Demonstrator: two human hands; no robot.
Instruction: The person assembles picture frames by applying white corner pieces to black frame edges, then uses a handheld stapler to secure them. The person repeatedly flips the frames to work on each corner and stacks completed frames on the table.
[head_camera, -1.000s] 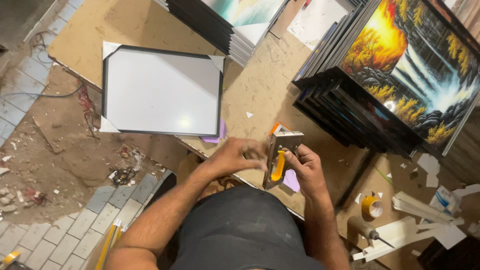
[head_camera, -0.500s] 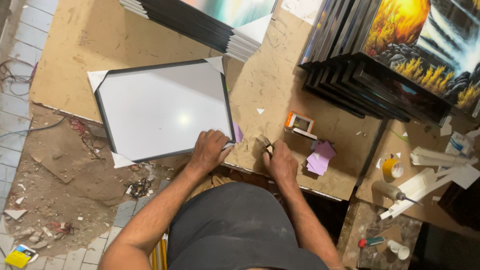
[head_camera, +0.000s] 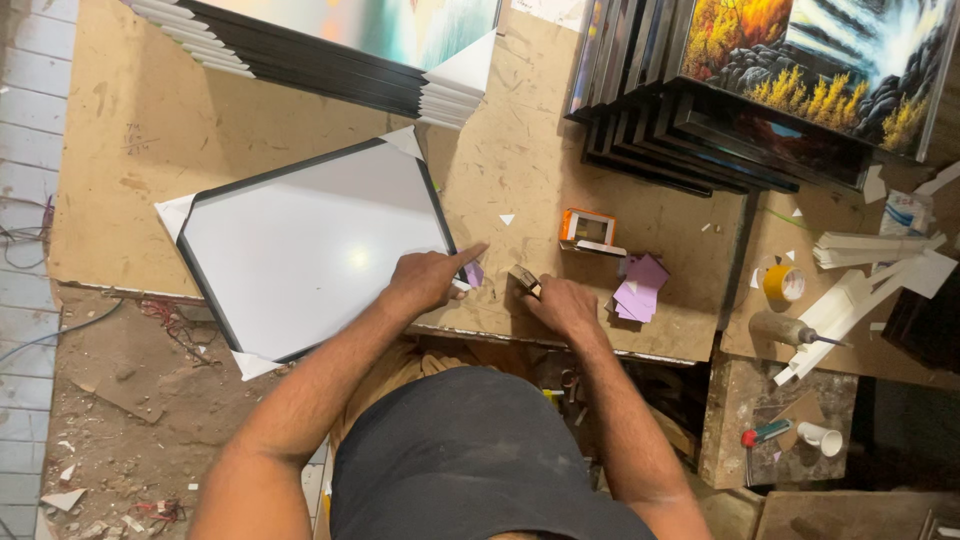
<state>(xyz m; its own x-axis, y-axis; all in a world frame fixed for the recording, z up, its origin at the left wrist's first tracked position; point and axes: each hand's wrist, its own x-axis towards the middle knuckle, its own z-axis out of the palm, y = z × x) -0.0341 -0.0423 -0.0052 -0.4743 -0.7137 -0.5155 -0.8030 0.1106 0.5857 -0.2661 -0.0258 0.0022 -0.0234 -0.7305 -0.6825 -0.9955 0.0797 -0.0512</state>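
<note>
Lying face-down: frame (head_camera: 310, 245), white backing up, corner guards on, just left of the fingertips.
Left hand (head_camera: 425, 280): forefinger out, pressing the frame's corner, grasping nothing.
Right hand (head_camera: 560, 305): clenched round a small block (head_camera: 524, 279).
Left undone: purple tabs (head_camera: 637, 288) unused, right of the fingers.

Black-framed panel (head_camera: 310, 245) lay flat on the bench, white face up, rotated slightly off the table edge, with white cardboard protectors on its corners. Its lower-left corner overhung the bench edge. Small purple piece (head_camera: 474, 272) sat just beside the frame's lower-right corner, and a small brownish block (head_camera: 524, 279) lay near it, partly hidden, so its exact shape couldn't be read.
</note>
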